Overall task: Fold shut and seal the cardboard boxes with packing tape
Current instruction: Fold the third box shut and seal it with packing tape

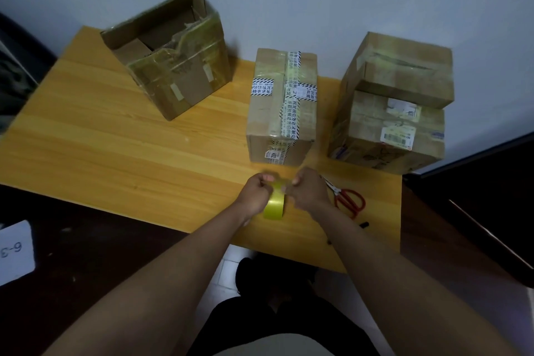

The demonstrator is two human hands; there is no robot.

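above table edge (173, 211), left hand (255, 191), right hand (307, 191): fingers pinching tape roll (274, 206).

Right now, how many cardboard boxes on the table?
4: open box back left, taped box centre, top box stacked on bottom box at right. None visibly hidden.

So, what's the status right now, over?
Both hands, left hand and right hand, gripping tape roll. Open box far left, unsealed. Scissors beside right hand, nothing blocking.
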